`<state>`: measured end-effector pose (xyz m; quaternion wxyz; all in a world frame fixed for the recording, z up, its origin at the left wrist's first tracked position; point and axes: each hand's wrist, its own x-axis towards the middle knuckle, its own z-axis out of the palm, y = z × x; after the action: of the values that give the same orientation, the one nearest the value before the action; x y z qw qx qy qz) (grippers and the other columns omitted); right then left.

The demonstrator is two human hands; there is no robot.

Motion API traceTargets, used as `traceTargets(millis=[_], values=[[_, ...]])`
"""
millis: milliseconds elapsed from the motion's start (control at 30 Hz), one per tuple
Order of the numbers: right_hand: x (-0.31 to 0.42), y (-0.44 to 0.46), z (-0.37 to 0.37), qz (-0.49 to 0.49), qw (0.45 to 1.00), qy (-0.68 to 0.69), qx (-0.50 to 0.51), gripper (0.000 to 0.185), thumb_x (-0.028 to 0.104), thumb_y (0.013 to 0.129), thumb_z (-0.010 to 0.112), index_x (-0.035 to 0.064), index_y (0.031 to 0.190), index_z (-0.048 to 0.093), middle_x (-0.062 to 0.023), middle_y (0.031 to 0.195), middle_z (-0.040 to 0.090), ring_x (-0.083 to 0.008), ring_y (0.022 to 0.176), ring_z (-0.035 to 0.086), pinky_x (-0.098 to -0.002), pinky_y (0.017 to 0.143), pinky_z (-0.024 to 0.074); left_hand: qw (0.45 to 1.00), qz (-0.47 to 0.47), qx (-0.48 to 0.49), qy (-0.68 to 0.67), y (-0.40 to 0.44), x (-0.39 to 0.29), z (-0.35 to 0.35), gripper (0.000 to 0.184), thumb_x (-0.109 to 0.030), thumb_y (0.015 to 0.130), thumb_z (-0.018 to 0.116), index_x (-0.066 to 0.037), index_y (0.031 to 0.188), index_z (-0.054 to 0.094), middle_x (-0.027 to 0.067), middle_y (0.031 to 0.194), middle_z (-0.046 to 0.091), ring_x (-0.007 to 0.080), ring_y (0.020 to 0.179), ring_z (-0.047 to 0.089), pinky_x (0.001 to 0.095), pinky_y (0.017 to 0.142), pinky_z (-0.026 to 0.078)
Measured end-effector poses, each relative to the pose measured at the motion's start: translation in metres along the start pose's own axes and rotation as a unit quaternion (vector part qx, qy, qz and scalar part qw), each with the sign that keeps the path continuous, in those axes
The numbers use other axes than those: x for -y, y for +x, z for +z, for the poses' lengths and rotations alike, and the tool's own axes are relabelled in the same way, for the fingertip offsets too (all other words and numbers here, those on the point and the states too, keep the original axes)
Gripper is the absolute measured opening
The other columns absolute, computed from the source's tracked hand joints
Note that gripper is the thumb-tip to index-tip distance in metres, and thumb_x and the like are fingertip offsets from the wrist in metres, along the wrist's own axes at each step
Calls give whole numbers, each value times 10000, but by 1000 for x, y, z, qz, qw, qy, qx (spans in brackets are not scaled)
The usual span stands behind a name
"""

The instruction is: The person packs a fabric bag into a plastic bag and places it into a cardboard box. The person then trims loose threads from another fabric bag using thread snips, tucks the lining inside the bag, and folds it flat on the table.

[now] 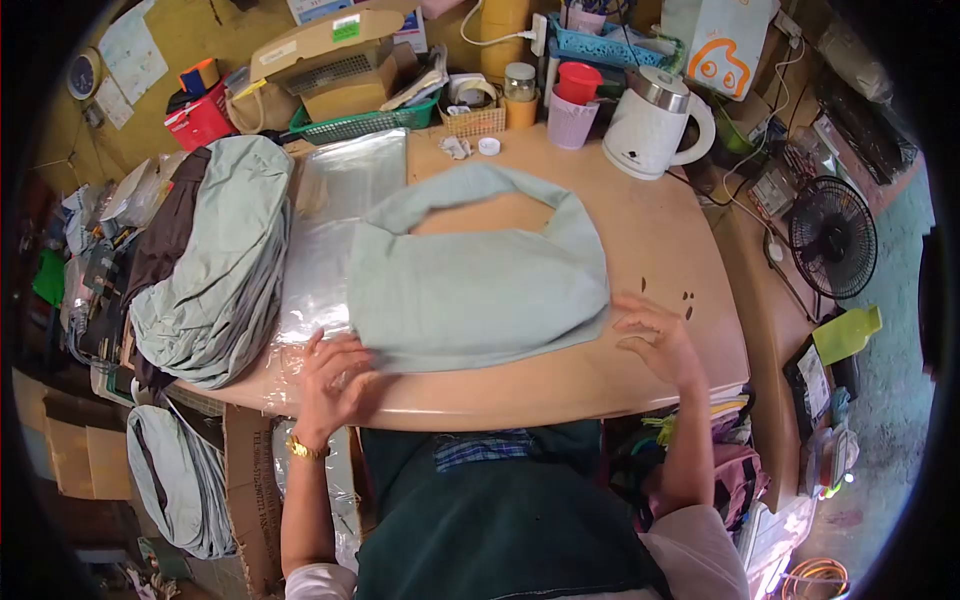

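Note:
A pale grey-green cloth bag [480, 290] lies flat on the table, its wide strap looped away from me at the top. Beside the bag's lower left corner is my left hand [338, 380], fingers curved and apart, holding nothing I can see. My right hand [655, 338] hovers by the bag's right edge, fingers loosely spread. Clear plastic sleeves [318, 260] lie partly under the bag's left side. To their left rises a stack of folded cloth [225, 260] in the same grey-green, with a dark brown piece along its far side.
A white electric kettle [648, 125] stands at the back right beside a lilac cup [572, 122]. Along the back are a green basket [365, 122] and a glass jar [520, 82]. A black fan [832, 238] stands at right. More grey-green cloth [180, 480] hangs below left.

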<state>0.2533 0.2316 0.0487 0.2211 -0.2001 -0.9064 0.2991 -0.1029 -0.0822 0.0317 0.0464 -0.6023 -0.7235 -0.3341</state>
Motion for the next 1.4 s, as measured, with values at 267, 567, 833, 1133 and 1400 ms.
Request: traceTargets(millis=[267,567,833,1133,1400], values=[[11,1,20,35,977,11,-209,224,-111,738,722,9,907,638,-102,1040,621,-209,992,592,-323,800,521,995,-21,-87,-34,19,-21,7,501,-111,639,854,-45,1089,643,94,937,602,287,969,567,370,802,474],[-2,48,45,-21,908,391,-152,81,-53,867,631,20,902,625,-42,941,639,-151,1017,564,-262,787,496,992,-38,-109,-44,24,-3,21,202,-94,784,726,-87,977,669,91,997,632,297,959,569,411,889,413],[-33,45,66,110,946,256,-166,77,7,880,676,9,890,600,11,802,594,-53,726,550,-205,664,458,986,52,-90,134,42,-14,11,170,-132,759,761,-74,839,622,90,994,613,297,934,544,441,944,367],[-42,35,68,105,884,399,-217,66,34,889,676,-12,874,631,36,751,589,-34,668,484,-191,599,389,997,-53,-55,15,28,-6,13,141,-86,782,737,-55,769,600,72,745,571,263,703,512,369,713,379],[-43,41,78,134,905,281,-291,120,58,939,597,10,829,611,66,681,546,-64,645,462,-222,609,376,996,-78,-46,-5,23,-6,21,150,-95,769,738,-55,842,614,86,840,595,277,815,540,378,724,398]])
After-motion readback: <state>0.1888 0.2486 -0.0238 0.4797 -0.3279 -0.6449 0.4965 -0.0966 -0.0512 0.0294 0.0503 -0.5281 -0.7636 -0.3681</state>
